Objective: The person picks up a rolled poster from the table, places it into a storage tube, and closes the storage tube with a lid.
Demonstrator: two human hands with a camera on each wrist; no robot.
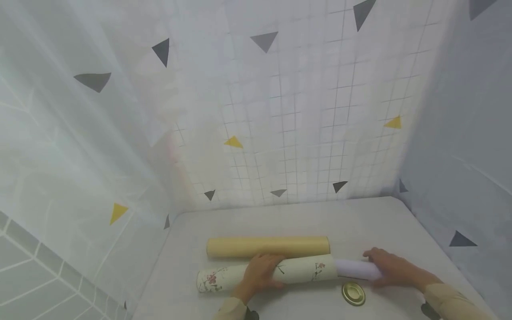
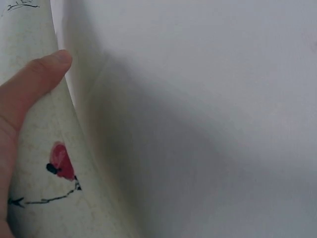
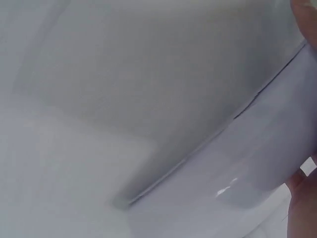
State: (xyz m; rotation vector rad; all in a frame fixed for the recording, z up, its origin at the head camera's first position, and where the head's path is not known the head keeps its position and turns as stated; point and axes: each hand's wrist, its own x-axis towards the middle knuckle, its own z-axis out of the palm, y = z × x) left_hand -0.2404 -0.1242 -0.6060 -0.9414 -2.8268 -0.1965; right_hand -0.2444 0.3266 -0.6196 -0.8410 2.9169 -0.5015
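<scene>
A cream cardboard tube printed with red blossoms and dark twigs (image 1: 304,269) lies across the table. My left hand (image 1: 262,273) grips it around the middle; in the left wrist view my thumb (image 2: 37,79) lies along its side. Out of the tube's right end sticks a roll of glossy white paper (image 1: 352,269). My right hand (image 1: 394,268) holds the outer end of this roll. The right wrist view has the paper roll (image 3: 223,168) close up, a dark line along its edge and fingers at the right. The tube's inside is hidden.
Just behind the floral tube lies a plain yellow tube (image 1: 266,245), nearly parallel to it. A round gold lid (image 1: 354,294) is flat on the white table (image 1: 320,218), below the paper roll. Pale curtains with grey and yellow triangles (image 1: 234,142) surround the table.
</scene>
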